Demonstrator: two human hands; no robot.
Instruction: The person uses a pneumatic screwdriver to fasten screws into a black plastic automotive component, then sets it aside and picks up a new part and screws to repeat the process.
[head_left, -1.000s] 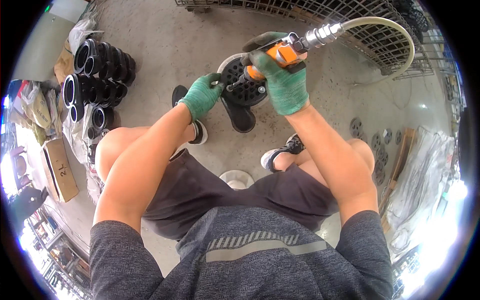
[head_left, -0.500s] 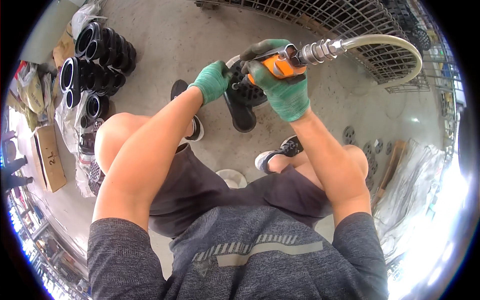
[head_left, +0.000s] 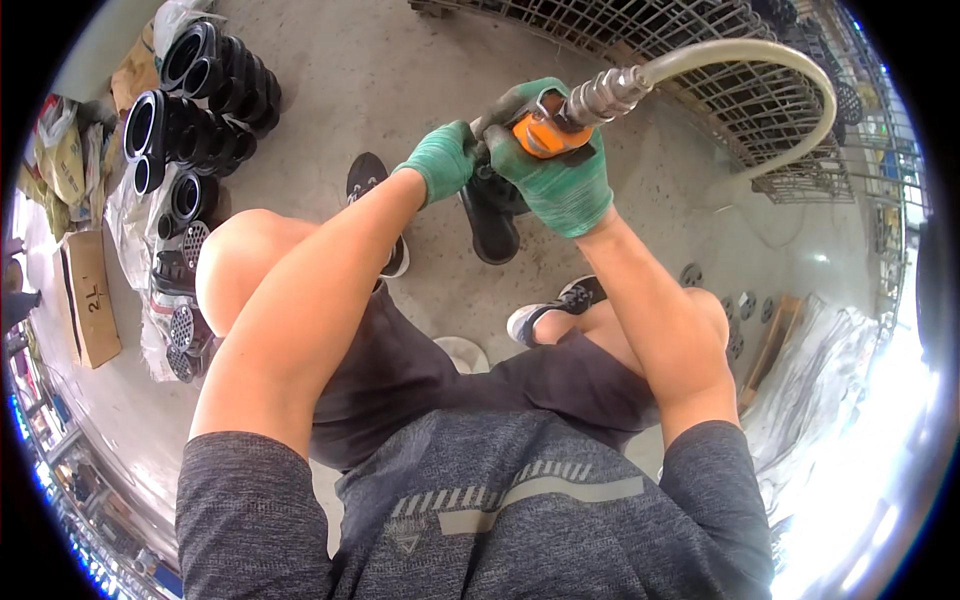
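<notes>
my right hand [head_left: 552,178] is wrapped round the orange tool [head_left: 545,138]; my left hand [head_left: 442,163] is just left of the tool, though i can't tell what it grips. the black part [head_left: 493,232] shows nearer me than the tool.

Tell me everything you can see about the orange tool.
The orange tool has a glossy casing with dark parts around it. Its rear points up and to the right, where a silvery, metal-looking coupling joins it to a pale, curving hose. The gloved right hand grips it, out in front of the person beyond the knees. The hands hide its front end, so what that touches can't be seen.
</notes>
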